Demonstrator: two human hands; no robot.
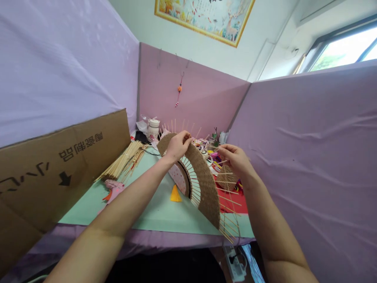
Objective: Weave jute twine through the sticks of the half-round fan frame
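A half-round woven fan (203, 177) of brown cord on thin wooden sticks stands tilted over the green table top, its stick ends poking out past the outer edge. My left hand (178, 144) is closed on the top of its woven band. To the right, my right hand (235, 157) is closed with the fingertips pinched beside the stick ends; what they pinch is too small to make out. A thin strand loops down past the sticks at the lower right. A yellow tassel (176, 194) lies beside the fan's pink-patterned inner part.
Bundled wooden sticks (125, 159) lie at the left beside a cardboard sheet (64, 169). A white jar (153, 129) stands at the back. Behind my right hand are a ball of cord (226, 179) and a red sheet (235, 206). Fabric-covered partitions surround the table.
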